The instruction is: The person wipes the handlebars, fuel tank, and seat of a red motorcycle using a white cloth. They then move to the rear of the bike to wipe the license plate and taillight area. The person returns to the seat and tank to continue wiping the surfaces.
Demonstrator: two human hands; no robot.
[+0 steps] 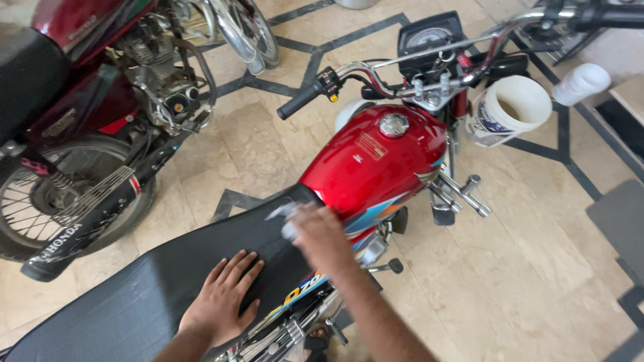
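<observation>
**Mia:** What are the hands doing?

**Sam:** The left hand (pixel 220 302) lies flat on the black seat (pixel 154 288) of the red motorbike. Its fingers are spread out, so its grip holds nothing. The right hand (pixel 320 236) is at the front of the seat, just by the red tank (pixel 376 164). Its grip is pinching a pale cloth (pixel 285 216). That hand looks blurry.

**Mia:** What could go wrong?

**Sam:** I think the bike could wobble if the left hand pushes down too hard. The cloth could slip out too, because only a bit of it is held. And the white bucket (pixel 506 110) stands on the floor right beside the front of the bike. A bump from the handlebar (pixel 376 70) or a knee might tip it over.

**Mia:** Any stickers or packs?

**Sam:** The tank has a small orange rectangle sticker (pixel 371 146) on top, near the shiny round cap. Its side has blue and orange stripes. The bucket has a blue and white label on its side. A white bottle (pixel 580 83) lies on its side to the right of the bucket. Another dark red motorbike (pixel 94 100) stands on the left.
</observation>
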